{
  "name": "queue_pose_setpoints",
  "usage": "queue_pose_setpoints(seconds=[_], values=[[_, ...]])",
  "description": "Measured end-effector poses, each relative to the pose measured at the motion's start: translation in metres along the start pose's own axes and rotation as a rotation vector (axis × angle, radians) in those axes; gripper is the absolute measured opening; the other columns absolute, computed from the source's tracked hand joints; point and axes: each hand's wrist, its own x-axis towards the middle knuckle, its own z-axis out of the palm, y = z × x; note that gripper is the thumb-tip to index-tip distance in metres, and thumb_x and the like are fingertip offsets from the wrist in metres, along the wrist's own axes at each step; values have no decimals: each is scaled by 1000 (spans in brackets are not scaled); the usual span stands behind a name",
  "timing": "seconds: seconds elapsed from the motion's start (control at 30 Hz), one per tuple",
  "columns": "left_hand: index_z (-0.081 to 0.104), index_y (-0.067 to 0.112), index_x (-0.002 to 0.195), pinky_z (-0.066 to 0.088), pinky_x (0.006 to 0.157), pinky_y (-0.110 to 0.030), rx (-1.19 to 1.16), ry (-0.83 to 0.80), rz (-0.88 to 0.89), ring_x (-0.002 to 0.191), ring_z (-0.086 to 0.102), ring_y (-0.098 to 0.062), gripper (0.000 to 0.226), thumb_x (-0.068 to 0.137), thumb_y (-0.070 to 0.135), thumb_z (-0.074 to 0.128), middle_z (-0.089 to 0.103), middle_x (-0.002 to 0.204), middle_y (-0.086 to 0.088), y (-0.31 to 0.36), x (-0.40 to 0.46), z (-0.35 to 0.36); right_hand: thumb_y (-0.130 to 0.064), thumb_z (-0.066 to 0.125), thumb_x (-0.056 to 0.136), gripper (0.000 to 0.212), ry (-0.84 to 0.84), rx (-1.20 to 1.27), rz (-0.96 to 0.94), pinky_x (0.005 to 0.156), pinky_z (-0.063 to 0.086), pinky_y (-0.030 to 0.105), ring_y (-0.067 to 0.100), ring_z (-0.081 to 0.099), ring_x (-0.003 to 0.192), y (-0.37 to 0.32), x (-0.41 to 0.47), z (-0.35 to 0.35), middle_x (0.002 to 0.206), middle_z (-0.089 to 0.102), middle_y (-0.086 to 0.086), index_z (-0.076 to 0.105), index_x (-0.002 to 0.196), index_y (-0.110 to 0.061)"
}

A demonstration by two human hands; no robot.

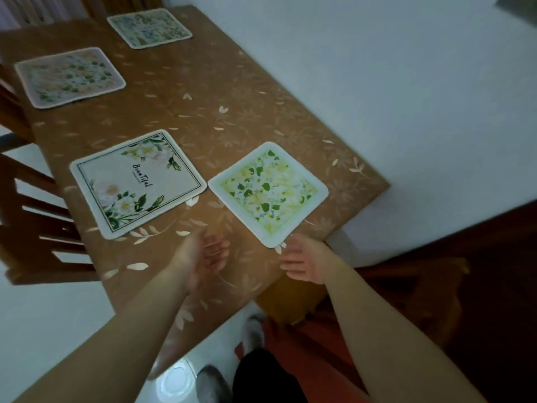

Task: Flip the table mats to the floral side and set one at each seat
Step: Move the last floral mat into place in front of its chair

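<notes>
Four table mats lie flat on the brown, leaf-patterned worktop [203, 112], each with its floral side up. The green-and-yellow mat [268, 193] sits right of centre in the frame, turned like a diamond, its lowest corner near the worktop's lower edge. Just beside it to the left, with only a narrow gap between their corners, lies the lettered mat [139, 183], white with a thin dark border, flower sprays in two corners and script writing in the middle. Farther up at the left of the frame lies the pink-toned mat [69, 77], and at the top, left of centre, the blue-toned mat [149, 28]; both are blurred. The left hand [203, 257] hovers below centre, palm turned sideways, its fingers [216, 250] straight and loosely spread, holding nothing. The right hand [305, 261] is beside the green-and-yellow mat's lowest corner, fingers relaxed and extended, gripping nothing; whether it touches the corner I cannot tell. A wooden chair [37, 228] stands at the left edge of the frame, and another wooden chair back [14, 103] shows above it. White floor fills the right and lower left.
</notes>
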Motion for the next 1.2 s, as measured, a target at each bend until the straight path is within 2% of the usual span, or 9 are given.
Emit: queue_pose_setpoints(seconds=[0.1,0.3,0.47,0.57,0.7,0.93,1.03,1.1,1.2], values=[[65,10,100,50,86,-40,-30,-17,17,81,65,-24,43,104,45,40,74,98,-11,-9,-5,5,-61,67,91,51,34,24,-87,67,63,35,29,75,100,-17,-17,-8,112,77,9,67,118,-18],[61,10,105,49,69,-36,-117,-1,52,74,65,-25,37,104,41,41,72,99,-13,-12,-7,18,-58,58,97,46,51,-75,-125,62,62,32,26,72,98,-39,-33,-12,104,80,6,67,120,-19],[65,9,110,54,93,-42,-115,70,65,101,67,-28,42,99,46,48,72,112,-12,-19,14,42,-59,61,95,48,56,-125,-125,68,63,35,28,76,96,-44,-20,-36,98,82,6,68,118,-18],[61,9,120,52,84,-40,-113,103,55,107,65,-26,53,96,54,49,68,116,-12,-23,29,65,-56,61,97,48,64,-126,-140,75,61,39,29,77,95,-60,1,-64,106,80,9,67,120,-14],[58,9,124,48,92,-42,-207,195,87,111,61,-26,56,96,55,46,64,120,-12,-19,60,90,-53,53,102,45,6,-154,-171,71,58,37,27,75,97,-109,46,-97,111,77,9,66,121,-15],[59,9,123,49,75,-38,-355,417,148,100,64,-25,58,96,58,45,66,109,-9,-18,99,118,-54,41,106,48,-48,-280,-313,98,45,40,24,59,117,-203,131,-115,127,65,3,62,129,-18],[57,8,126,51,79,-39,-410,469,158,95,63,-23,60,94,58,48,63,98,-8,-24,109,130,-53,37,107,52,-43,-352,-378,97,42,39,23,57,114,-228,154,-118,128,62,3,60,136,-17],[58,8,125,52,80,-40,-452,492,167,100,63,-25,61,93,59,49,64,106,-9,-25,113,135,-54,36,107,53,-53,-406,-389,98,44,42,25,59,114,-238,166,-121,126,63,5,61,135,-16],[57,7,125,51,79,-39,-473,508,179,105,63,-25,62,96,61,44,64,115,-10,-24,116,145,-53,37,106,48,-64,-447,-385,86,52,41,21,65,100,-246,176,-123,118,69,6,67,116,-17]])
